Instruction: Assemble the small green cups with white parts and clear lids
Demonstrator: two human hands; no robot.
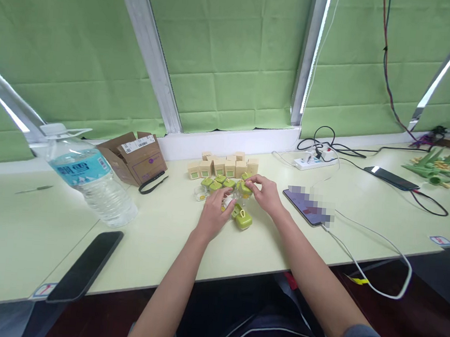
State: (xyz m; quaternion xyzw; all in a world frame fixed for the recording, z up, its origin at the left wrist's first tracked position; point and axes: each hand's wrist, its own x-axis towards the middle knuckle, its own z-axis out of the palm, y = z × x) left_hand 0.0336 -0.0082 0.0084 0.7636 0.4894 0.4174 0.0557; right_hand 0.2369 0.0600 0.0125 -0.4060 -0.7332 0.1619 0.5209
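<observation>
a green case [244, 190] is being pinched, ideally lightly, by the right hand [265, 193]; whether the left hand [213, 213] is gripping cannot be told.

The front green case [244, 221], glossy and rounded with a pale yellow loop, lies on its side. Beyond it, a second green case [244, 190] is pinched in the right hand [265, 193]. Leftward beyond it cluster similar green pieces [219, 179] and a clear piece [200, 193].
</observation>
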